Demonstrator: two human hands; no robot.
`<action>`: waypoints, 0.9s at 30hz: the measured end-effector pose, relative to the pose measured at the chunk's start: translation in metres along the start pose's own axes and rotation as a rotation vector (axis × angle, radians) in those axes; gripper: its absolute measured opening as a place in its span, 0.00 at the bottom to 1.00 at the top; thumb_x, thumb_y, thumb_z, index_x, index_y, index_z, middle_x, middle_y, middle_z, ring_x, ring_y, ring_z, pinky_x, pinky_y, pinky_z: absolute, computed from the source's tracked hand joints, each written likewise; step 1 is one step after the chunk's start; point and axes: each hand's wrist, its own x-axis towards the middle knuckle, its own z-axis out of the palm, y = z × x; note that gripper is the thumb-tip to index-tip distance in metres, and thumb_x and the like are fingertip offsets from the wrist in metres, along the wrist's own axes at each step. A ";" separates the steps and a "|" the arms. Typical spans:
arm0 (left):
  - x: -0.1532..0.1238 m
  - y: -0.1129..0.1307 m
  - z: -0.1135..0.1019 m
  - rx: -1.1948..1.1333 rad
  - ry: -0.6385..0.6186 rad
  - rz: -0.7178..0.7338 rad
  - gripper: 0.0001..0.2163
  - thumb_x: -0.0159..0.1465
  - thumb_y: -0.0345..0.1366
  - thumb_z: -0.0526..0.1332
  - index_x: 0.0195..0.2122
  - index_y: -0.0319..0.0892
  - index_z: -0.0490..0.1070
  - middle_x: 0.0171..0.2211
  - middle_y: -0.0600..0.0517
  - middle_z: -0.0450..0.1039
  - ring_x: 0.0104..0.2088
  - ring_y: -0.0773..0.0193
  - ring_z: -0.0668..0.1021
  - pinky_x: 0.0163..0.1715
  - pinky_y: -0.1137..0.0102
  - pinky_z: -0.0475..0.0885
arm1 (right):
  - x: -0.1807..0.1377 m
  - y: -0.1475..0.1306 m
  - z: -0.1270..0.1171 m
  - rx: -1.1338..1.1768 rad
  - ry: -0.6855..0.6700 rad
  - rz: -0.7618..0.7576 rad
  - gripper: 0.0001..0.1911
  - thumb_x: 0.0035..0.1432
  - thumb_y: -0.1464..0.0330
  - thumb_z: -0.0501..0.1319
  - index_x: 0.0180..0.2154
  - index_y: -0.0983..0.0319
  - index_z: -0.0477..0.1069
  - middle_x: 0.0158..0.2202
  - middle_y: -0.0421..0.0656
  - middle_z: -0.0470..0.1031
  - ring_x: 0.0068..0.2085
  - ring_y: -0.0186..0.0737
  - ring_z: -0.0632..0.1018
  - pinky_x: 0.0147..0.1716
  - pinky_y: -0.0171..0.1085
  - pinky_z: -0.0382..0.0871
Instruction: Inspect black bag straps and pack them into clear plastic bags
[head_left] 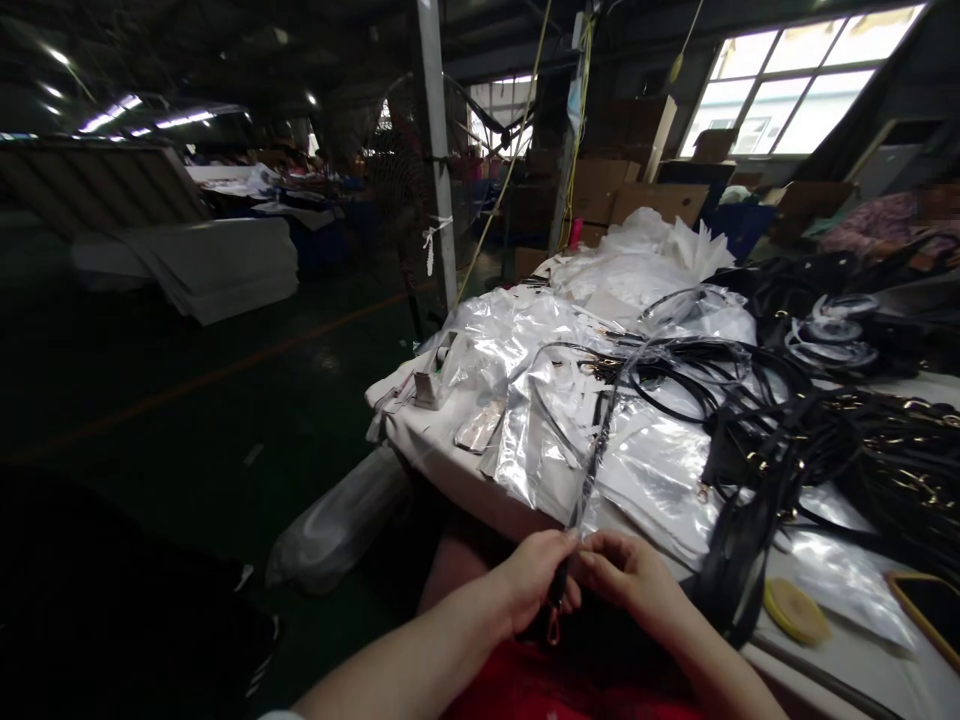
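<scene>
Head view: at six o'clock, off the table (862, 660) edge, a black strap (597, 458) in a clear sleeve (587, 495) was pinched by left hand (534, 585) and right hand (628, 572). It was judged light, limp and slippery, best held near the clasp (553, 628).

A red garment (540, 690) is worn; the forearms are left uncovered down to the left hand (536, 590) and right hand (630, 580), a white sleeve edge (279, 714) being glimpsed.

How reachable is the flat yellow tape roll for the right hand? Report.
Probably yes: the right hand is near the yellow tape roll; only black straps hang between, but it pinches a clear plastic sleeve.
</scene>
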 end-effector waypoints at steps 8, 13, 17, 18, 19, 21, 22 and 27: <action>-0.060 0.028 0.001 0.608 -0.446 0.166 0.23 0.66 0.56 0.52 0.38 0.41 0.75 0.22 0.55 0.65 0.23 0.69 0.66 0.26 0.74 0.62 | 0.011 -0.024 -0.049 0.376 0.272 0.070 0.20 0.53 0.52 0.67 0.38 0.61 0.74 0.30 0.44 0.78 0.32 0.39 0.80 0.35 0.36 0.75; -0.079 0.016 -0.022 0.850 -0.388 0.146 0.17 0.60 0.55 0.61 0.32 0.48 0.78 0.23 0.54 0.70 0.25 0.63 0.71 0.27 0.71 0.65 | 0.016 -0.072 -0.104 0.758 0.351 0.028 0.05 0.59 0.68 0.61 0.36 0.63 0.73 0.34 0.49 0.78 0.35 0.40 0.81 0.38 0.34 0.78; -0.078 -0.003 -0.048 0.783 -0.328 0.115 0.11 0.55 0.52 0.66 0.33 0.54 0.79 0.21 0.55 0.72 0.26 0.57 0.76 0.27 0.67 0.68 | 0.009 -0.115 -0.141 0.784 0.412 -0.026 0.13 0.62 0.64 0.57 0.43 0.65 0.74 0.36 0.50 0.77 0.30 0.38 0.78 0.30 0.34 0.78; -0.078 -0.004 -0.051 0.773 -0.302 0.111 0.10 0.55 0.51 0.66 0.33 0.54 0.79 0.22 0.55 0.73 0.28 0.56 0.77 0.28 0.66 0.70 | 0.007 -0.125 -0.145 0.768 0.437 -0.056 0.13 0.62 0.64 0.57 0.43 0.64 0.74 0.33 0.47 0.76 0.26 0.35 0.75 0.25 0.32 0.76; -0.077 -0.003 -0.051 0.756 -0.271 0.106 0.10 0.55 0.51 0.66 0.33 0.54 0.80 0.23 0.54 0.74 0.30 0.54 0.78 0.31 0.65 0.71 | 0.004 -0.133 -0.145 0.730 0.468 -0.106 0.11 0.61 0.64 0.59 0.42 0.63 0.74 0.29 0.43 0.74 0.21 0.31 0.71 0.20 0.29 0.72; -0.074 0.003 -0.045 0.725 -0.215 0.110 0.13 0.53 0.50 0.68 0.35 0.51 0.80 0.30 0.52 0.77 0.38 0.51 0.79 0.40 0.63 0.72 | -0.003 -0.143 -0.133 0.594 0.520 -0.240 0.09 0.60 0.63 0.62 0.39 0.61 0.74 0.22 0.36 0.67 0.16 0.25 0.60 0.14 0.25 0.61; -0.072 0.008 -0.040 0.684 -0.194 0.125 0.16 0.52 0.51 0.69 0.39 0.50 0.79 0.36 0.50 0.78 0.43 0.50 0.78 0.45 0.62 0.71 | -0.008 -0.144 -0.120 0.514 0.510 -0.281 0.09 0.60 0.62 0.64 0.39 0.60 0.74 0.20 0.34 0.64 0.15 0.24 0.56 0.13 0.25 0.57; -0.058 0.042 -0.009 0.014 -0.272 0.154 0.30 0.62 0.58 0.56 0.55 0.39 0.70 0.50 0.40 0.74 0.52 0.49 0.74 0.52 0.59 0.66 | -0.040 -0.095 -0.006 0.086 -0.182 -0.027 0.17 0.62 0.52 0.59 0.37 0.58 0.75 0.23 0.39 0.71 0.22 0.32 0.68 0.21 0.30 0.61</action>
